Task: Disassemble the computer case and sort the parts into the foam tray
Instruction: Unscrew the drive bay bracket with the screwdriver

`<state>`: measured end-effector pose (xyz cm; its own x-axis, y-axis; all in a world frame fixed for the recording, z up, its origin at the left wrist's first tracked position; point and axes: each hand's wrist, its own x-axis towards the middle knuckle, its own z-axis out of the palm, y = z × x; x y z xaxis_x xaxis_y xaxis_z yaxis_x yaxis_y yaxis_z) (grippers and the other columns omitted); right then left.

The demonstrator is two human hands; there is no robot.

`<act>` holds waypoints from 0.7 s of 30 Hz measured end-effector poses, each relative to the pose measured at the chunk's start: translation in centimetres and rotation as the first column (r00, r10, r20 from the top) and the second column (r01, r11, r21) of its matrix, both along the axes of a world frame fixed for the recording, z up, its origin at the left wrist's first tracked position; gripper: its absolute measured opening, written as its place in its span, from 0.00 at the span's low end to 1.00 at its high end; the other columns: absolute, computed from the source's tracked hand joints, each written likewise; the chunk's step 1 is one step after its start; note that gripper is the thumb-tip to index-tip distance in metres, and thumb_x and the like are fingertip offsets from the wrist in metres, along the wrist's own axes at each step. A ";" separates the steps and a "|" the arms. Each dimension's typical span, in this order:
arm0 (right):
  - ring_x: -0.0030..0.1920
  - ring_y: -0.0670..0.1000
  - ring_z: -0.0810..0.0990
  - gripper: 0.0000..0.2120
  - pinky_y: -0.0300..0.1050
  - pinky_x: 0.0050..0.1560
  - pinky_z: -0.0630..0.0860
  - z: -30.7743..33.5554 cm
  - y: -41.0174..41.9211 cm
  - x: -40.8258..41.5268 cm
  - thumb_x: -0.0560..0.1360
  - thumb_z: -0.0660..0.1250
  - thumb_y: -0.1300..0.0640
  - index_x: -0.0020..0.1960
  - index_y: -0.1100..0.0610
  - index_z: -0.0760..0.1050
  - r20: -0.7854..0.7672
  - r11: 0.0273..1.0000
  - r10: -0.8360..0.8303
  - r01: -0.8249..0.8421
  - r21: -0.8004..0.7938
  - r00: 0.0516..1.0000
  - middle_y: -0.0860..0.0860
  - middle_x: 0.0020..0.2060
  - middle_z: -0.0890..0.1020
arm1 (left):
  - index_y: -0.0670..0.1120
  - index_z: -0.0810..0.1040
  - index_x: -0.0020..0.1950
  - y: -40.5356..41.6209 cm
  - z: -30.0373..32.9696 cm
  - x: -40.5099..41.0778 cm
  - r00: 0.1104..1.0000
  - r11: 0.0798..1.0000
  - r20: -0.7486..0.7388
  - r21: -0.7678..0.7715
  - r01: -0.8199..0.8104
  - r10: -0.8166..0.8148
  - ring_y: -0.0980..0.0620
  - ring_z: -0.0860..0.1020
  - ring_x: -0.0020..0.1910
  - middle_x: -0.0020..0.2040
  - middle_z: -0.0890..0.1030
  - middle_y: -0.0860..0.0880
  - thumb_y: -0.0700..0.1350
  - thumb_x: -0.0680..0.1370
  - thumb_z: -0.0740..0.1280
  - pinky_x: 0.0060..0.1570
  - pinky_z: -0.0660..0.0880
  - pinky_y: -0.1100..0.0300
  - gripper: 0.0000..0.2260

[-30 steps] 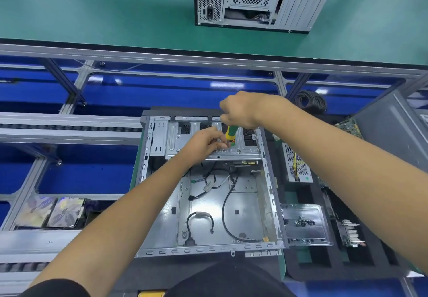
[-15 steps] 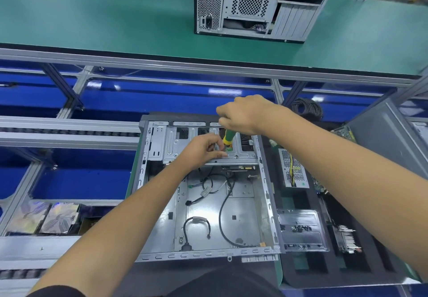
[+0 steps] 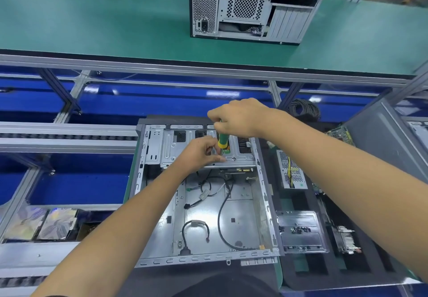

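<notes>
The open computer case is lying on its side right in front of the person, loose black cables trailing across its floor. Just beside it on the right, the black foam tray is holding a metal bracket and a power supply. Further in, the left hand is pinching at the drive cage, while the right hand is gripping a green-and-yellow screwdriver upright over it. A second case is standing on the far green bench
</notes>
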<state>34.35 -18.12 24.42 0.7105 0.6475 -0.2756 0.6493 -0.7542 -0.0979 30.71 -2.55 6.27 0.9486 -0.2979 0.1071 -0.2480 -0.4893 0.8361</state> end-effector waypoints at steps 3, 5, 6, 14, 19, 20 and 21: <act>0.40 0.42 0.75 0.11 0.47 0.36 0.69 0.8 0.2 -0.1 0.69 0.63 0.59 0.42 0.45 0.79 -0.145 0.999 -0.006 0.011 0.034 0.989 0.42 0.41 0.77 | 0.55 0.79 0.40 0.2 0.0 0.0 1.000 1.000 -0.001 0.027 0.001 0.000 0.58 0.66 0.31 0.33 0.72 0.65 0.52 0.67 0.83 0.30 0.62 0.67 0.13; 0.42 0.46 0.76 0.11 0.48 0.38 0.72 0.8 0.1 -0.1 0.70 0.65 0.57 0.47 0.44 0.80 -0.153 1.000 -0.002 0.002 -0.001 0.988 0.43 0.43 0.73 | 0.51 0.81 0.42 0.2 0.1 0.1 1.000 0.999 0.003 0.049 0.002 -0.002 0.58 0.66 0.31 0.33 0.72 0.64 0.53 0.67 0.83 0.31 0.62 0.65 0.13; 0.44 0.48 0.76 0.08 0.48 0.38 0.70 0.7 0.0 -0.1 0.73 0.67 0.52 0.51 0.43 0.77 -0.125 0.999 0.010 -0.014 -0.035 0.992 0.44 0.44 0.72 | 0.51 0.82 0.42 0.2 0.1 0.0 1.000 0.999 0.006 0.053 0.002 -0.002 0.58 0.66 0.31 0.33 0.72 0.64 0.54 0.67 0.83 0.31 0.62 0.65 0.14; 0.36 0.51 0.72 0.06 0.46 0.33 0.61 0.8 -0.3 0.7 0.78 0.61 0.52 0.42 0.50 0.69 -0.019 0.992 0.061 -0.063 -0.107 0.998 0.47 0.36 0.75 | 0.47 0.82 0.43 0.0 0.8 -0.3 0.999 0.997 0.027 0.073 -0.021 0.019 0.57 0.67 0.31 0.32 0.70 0.58 0.50 0.68 0.83 0.33 0.63 0.65 0.14; 0.47 0.56 0.79 0.17 0.44 0.34 0.71 1.3 -0.9 1.1 0.71 0.65 0.66 0.52 0.48 0.82 -0.293 0.999 0.030 -0.033 -0.007 0.956 0.52 0.47 0.78 | 0.46 0.82 0.45 0.0 0.9 -0.4 1.000 0.997 0.019 0.076 -0.007 0.006 0.57 0.66 0.32 0.38 0.75 0.56 0.47 0.69 0.82 0.34 0.64 0.65 0.12; 0.48 0.54 0.79 0.17 0.46 0.39 0.73 1.2 -1.0 1.1 0.74 0.68 0.62 0.60 0.47 0.78 -0.308 1.000 0.020 -0.020 0.002 0.951 0.50 0.47 0.78 | 0.46 0.82 0.45 0.0 0.8 -0.4 1.000 0.998 0.020 0.069 -0.001 -0.001 0.57 0.66 0.32 0.40 0.77 0.56 0.46 0.69 0.82 0.34 0.64 0.66 0.12; 0.47 0.53 0.78 0.17 0.49 0.42 0.74 0.9 -1.0 1.2 0.77 0.68 0.55 0.64 0.45 0.73 -0.303 1.000 -0.001 0.004 0.011 0.953 0.50 0.47 0.78 | 0.46 0.82 0.45 0.0 0.8 -0.4 1.000 0.998 0.021 0.065 0.005 -0.006 0.57 0.67 0.32 0.42 0.78 0.56 0.46 0.70 0.82 0.34 0.64 0.67 0.12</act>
<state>35.56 -19.16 25.37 0.5961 0.6503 -0.4710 0.5859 -0.7534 -0.2986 30.33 -2.53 7.03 0.9445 -0.3103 0.1078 -0.2687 -0.5407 0.7972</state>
